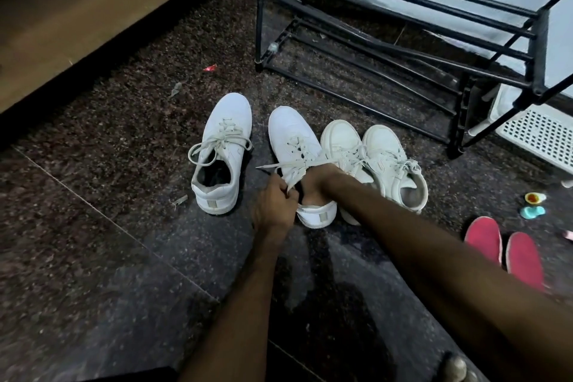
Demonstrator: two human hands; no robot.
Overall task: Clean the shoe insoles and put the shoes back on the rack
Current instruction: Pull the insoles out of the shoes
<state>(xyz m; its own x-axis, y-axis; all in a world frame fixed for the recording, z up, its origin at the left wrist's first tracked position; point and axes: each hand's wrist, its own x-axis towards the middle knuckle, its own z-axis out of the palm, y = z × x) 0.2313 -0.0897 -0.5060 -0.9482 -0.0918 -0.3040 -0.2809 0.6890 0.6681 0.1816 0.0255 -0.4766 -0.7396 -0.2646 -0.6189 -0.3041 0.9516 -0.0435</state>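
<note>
Several white sneakers stand on the dark floor in front of the black shoe rack [412, 40]. My left hand [274, 205] grips the collar and laces of the second white sneaker [291, 139]. My right hand [322, 183] reaches down inside that sneaker's opening, and its fingers are hidden. The left white sneaker [221, 152] stands apart with its dark inside showing. A cream pair [375, 155] sits just to the right, touching the held shoe. Two pink insoles [505, 251] lie flat on the floor at the right.
A wooden furniture edge [93, 9] runs along the upper left. A white perforated basket [539, 136] sits under the rack's right end. Small colourful items [533, 205] and bits of litter [210, 67] lie on the floor.
</note>
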